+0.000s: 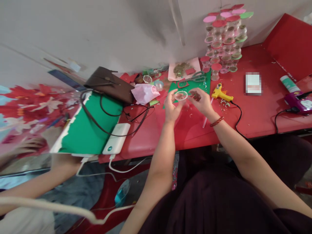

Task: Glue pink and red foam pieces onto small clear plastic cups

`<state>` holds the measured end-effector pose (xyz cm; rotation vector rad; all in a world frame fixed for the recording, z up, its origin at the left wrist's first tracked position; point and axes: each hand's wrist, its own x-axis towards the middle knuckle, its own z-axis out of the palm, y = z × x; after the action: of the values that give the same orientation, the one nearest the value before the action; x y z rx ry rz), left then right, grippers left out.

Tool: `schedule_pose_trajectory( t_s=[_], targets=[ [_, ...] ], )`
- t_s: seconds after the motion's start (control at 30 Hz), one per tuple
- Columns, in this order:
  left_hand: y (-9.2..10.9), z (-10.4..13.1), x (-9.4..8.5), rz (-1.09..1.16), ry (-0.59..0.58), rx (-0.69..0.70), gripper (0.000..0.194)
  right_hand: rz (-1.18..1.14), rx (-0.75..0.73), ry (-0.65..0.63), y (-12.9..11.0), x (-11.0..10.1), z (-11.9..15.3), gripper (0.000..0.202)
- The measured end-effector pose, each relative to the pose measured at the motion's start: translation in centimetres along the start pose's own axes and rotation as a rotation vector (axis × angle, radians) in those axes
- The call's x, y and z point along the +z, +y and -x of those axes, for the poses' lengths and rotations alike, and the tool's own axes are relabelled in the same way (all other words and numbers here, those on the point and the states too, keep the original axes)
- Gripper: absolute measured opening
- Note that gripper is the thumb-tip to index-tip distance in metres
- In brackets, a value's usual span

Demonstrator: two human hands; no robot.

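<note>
My left hand (pixel 172 109) is closed on a small clear plastic cup (pixel 181 95), whose round rim faces up. Just to the right of it, my right hand (pixel 201 101) has its fingers loosely curved and apart from the thumb; nothing held shows in it. Beneath both hands lie red and green sheets, with a green sheet (pixel 207 85) showing behind them. Scissors (pixel 198 77) rest beyond the fingers. A yellow glue gun (pixel 222 93) lies close by my right wrist, and a white glue stick (pixel 204 122) is below that hand.
Stacked clear cups with coloured discs (pixel 225 42) stand at the back right. On the left are a brown bag (pixel 109 85), a green board (pixel 90 126) and a white power bank (pixel 117 138). Another person's hand (pixel 31 146) is at far left. Cords hang over the table's front edge.
</note>
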<state>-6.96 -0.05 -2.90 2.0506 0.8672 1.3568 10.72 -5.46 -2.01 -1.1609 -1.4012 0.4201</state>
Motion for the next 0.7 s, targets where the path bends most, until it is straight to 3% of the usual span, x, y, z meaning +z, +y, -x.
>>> schedule_pose_trajectory(
  t_s=[0.1, 0.2, 0.43, 0.7],
  targets=[
    [-0.2, 0.0, -0.1, 0.070, -0.034, -0.033, 0.065, 0.089, -0.187, 0.022, 0.5, -0.2, 0.0, 0.012],
    [0.0, 0.0, -0.4, 0.115, -0.072, -0.099, 0.065, 0.124, -0.265, 0.004, 0.4, -0.7, 0.0, 0.018],
    [1.1, -0.3, -1.7, 0.347, -0.231, -0.358, 0.070, 0.085, -0.123, -0.178, -1.9, -1.7, 0.2, 0.015],
    [0.7, -0.5, -2.2, 0.464, -0.290, -0.551, 0.052, 0.055, -0.089, -0.275, -2.0, -1.8, -0.2, 0.019]
  ],
)
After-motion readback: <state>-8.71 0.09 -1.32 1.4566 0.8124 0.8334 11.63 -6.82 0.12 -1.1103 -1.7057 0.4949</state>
